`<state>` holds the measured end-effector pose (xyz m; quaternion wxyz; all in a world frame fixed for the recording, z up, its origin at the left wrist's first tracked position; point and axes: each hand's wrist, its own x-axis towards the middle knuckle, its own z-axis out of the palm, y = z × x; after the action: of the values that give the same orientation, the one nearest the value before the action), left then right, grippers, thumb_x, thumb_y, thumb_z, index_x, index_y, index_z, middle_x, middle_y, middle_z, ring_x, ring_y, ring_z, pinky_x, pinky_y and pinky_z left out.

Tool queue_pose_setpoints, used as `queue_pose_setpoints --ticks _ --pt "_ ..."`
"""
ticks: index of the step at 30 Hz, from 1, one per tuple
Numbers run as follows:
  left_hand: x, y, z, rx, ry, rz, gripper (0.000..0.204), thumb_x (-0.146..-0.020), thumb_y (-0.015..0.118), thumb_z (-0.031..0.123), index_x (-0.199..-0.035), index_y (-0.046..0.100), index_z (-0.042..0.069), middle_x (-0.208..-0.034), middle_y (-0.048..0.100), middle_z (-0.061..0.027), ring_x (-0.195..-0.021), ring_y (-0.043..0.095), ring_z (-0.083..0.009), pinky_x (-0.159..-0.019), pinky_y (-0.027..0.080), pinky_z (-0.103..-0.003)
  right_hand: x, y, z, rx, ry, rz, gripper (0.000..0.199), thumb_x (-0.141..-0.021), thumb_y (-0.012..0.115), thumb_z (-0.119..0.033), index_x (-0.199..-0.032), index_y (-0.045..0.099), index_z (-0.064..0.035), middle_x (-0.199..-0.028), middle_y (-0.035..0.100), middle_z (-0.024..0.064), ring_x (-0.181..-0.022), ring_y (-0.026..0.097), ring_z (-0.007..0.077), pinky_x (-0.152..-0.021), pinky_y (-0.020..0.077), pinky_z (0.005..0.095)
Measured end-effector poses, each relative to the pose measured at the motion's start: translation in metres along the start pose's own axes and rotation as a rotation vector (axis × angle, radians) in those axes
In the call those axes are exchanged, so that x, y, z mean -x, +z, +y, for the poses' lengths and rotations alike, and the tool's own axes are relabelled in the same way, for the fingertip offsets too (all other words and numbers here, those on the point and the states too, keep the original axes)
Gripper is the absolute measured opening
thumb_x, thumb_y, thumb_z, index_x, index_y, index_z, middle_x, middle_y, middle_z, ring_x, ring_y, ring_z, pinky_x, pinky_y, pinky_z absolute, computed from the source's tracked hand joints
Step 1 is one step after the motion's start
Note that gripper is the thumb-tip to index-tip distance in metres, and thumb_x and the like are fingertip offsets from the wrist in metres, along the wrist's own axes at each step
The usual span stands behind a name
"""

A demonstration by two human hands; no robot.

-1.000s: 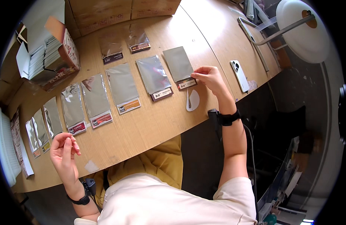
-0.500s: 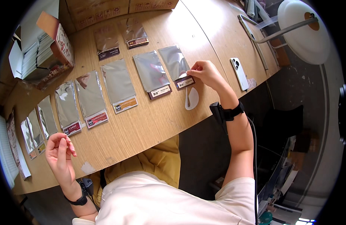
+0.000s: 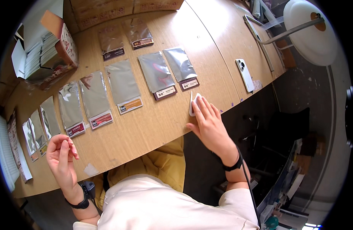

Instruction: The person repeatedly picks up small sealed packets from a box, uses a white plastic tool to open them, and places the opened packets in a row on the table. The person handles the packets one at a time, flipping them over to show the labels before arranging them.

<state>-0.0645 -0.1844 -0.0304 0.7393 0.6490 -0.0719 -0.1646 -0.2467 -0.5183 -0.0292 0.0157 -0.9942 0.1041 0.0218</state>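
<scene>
My right hand (image 3: 209, 126) lies with its fingers outstretched over a small white rounded thing (image 3: 192, 109) with a narrow pointed tip, near the table's front edge. The fingers cover much of it, and its kind is unclear. Just beyond it are two flat silvery packets with dark label strips, a right one (image 3: 180, 63) and a left one (image 3: 156, 71). My left hand (image 3: 63, 155) is raised at the front left, fingers loosely curled and apart from the thumb, with nothing visible in it. Beside it lies a silvery packet with a red label (image 3: 71, 107).
More packets, one with an orange label (image 3: 123, 82), form a row, with others behind. An open box (image 3: 67, 48) of upright packets stands at the back left, near cartons (image 3: 103, 13). To the right are a white phone (image 3: 244, 75) and a lamp (image 3: 306, 34).
My right hand has let go of the rightmost silvery packet and moved toward me onto the white rounded thing. My left hand stays nearly still.
</scene>
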Motion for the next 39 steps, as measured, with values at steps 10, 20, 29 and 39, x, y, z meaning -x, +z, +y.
queue_pose_setpoints --ticks 10,20,29,39 --pt "0.012 -0.010 0.013 0.116 0.066 0.017 0.008 -0.087 0.053 0.005 -0.094 0.056 0.001 -0.080 0.057 -0.0048 -0.062 0.052 -0.0085 -0.051 0.043 -0.020 0.002 -0.002 -0.097 -0.216 -0.390 -0.133 0.063 -0.083 0.056 -0.035 -0.131 0.036 0.0007 -0.140 0.030 0.0166 -0.132 0.026 0.0274 -0.106 0.0192 0.0452" --pt "0.029 -0.063 0.027 0.347 0.178 0.192 0.007 -0.087 0.052 0.004 -0.092 0.058 0.002 -0.076 0.057 -0.0025 -0.059 0.051 -0.0068 -0.050 0.043 -0.019 -0.065 -0.062 -0.150 -0.003 -0.590 -0.024 0.059 -0.087 0.053 -0.029 -0.136 0.030 -0.0076 -0.137 0.032 0.0192 -0.128 0.032 0.0318 -0.105 0.0260 0.0448" --pt "0.035 -0.086 0.036 0.515 0.197 0.115 0.008 -0.088 0.052 0.005 -0.093 0.057 0.002 -0.074 0.055 -0.0022 -0.058 0.049 -0.0071 -0.048 0.040 -0.020 -0.264 -0.082 -0.217 -0.016 -0.704 0.544 0.019 -0.068 0.068 -0.016 -0.083 0.059 -0.0090 -0.087 0.054 0.0058 -0.092 0.052 0.0215 -0.080 0.0400 0.0356" --pt "0.050 -0.108 0.023 0.557 0.160 0.129 0.007 -0.087 0.052 0.004 -0.092 0.057 0.002 -0.073 0.055 -0.0023 -0.058 0.050 -0.0071 -0.048 0.040 -0.020 -0.297 -0.063 -0.221 0.124 -0.631 0.550 0.008 -0.072 0.062 -0.016 -0.073 0.057 -0.0100 -0.079 0.056 0.0022 -0.089 0.052 0.0189 -0.080 0.0356 0.0344"
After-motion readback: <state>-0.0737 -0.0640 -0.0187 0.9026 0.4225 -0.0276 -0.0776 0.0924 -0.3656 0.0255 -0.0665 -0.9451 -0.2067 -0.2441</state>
